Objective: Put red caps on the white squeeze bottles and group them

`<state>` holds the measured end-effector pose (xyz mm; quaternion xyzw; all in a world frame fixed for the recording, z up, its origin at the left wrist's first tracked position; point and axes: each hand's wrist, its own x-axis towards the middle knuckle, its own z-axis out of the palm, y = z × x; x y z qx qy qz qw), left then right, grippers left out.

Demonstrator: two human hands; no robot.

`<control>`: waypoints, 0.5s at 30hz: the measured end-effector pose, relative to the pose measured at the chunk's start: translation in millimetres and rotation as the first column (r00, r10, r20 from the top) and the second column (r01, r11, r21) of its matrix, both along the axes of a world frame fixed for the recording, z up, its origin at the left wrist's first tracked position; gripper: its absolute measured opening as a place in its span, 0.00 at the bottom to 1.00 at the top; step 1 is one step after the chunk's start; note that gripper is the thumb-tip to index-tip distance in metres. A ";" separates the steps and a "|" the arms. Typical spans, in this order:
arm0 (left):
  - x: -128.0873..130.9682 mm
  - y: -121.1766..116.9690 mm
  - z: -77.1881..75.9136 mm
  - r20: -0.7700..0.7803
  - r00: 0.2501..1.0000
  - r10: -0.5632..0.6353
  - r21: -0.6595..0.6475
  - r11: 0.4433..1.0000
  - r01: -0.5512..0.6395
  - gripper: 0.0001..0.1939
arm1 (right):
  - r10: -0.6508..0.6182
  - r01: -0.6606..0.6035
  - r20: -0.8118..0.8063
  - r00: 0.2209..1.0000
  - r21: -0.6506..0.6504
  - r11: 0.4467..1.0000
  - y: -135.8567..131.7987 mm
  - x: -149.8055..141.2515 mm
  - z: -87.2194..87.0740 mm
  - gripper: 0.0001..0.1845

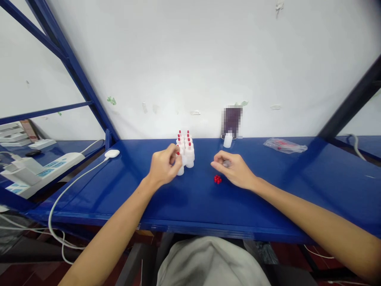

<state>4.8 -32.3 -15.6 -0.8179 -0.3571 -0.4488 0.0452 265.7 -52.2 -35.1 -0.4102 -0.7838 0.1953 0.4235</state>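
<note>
Several white squeeze bottles (pixel 189 157) with red-capped nozzles stand upright in two rows on the blue table. My left hand (pixel 165 163) is closed at the top of the front-left bottle (pixel 180 171), thumb and fingers about its red cap (pixel 178 153). Part of that bottle is hidden behind the hand. To the right, my right hand (pixel 233 169) has its fingers curled together. Something small and greyish (pixel 226 163) shows inside them, too unclear to name. Just left of and below this hand lies a small cluster of loose red caps (pixel 218 179).
A single white bottle (pixel 228 140) stands near the wall, before a blurred dark item (pixel 232 121). A clear plastic bag (pixel 285 145) with red pieces lies at the right. At the left are a white charging puck (pixel 112 153) with its cable and a power strip (pixel 50 171).
</note>
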 end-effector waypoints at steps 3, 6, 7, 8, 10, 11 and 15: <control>-19.0 4.9 1.8 -0.035 0.992 0.120 -0.066 0.990 -0.122 0.04 | -0.098 0.099 -0.022 0.995 0.061 0.993 0.6 2.3 -0.1 0.16; -21.2 5.5 0.7 -0.115 0.979 0.168 -0.133 0.974 -0.183 0.05 | -0.085 0.088 -0.024 0.996 0.111 0.990 -0.7 6.2 3.1 0.12; -19.9 5.2 0.4 -0.152 0.972 0.177 -0.148 0.969 -0.200 0.05 | -0.088 0.088 -0.003 0.996 0.111 0.990 -0.9 7.1 4.3 0.11; -18.3 5.0 0.2 -0.191 0.964 0.183 -0.161 0.963 -0.215 0.06 | -0.100 0.097 0.027 0.995 0.102 0.990 -1.0 7.6 5.3 0.11; -15.8 4.7 0.2 -0.261 0.947 0.190 -0.179 0.954 -0.241 0.07 | -0.140 0.133 0.091 0.986 0.075 0.988 -0.5 7.4 6.0 0.11; -15.2 4.6 0.3 -0.280 0.941 0.192 -0.181 0.952 -0.248 0.07 | -0.148 0.142 0.119 0.982 0.061 0.988 0.0 6.9 5.8 0.11; -15.3 2.1 -0.1 -0.231 0.949 0.214 -0.141 0.958 -0.251 0.10 | -0.148 0.144 0.144 0.978 0.039 0.989 2.2 5.0 4.1 0.10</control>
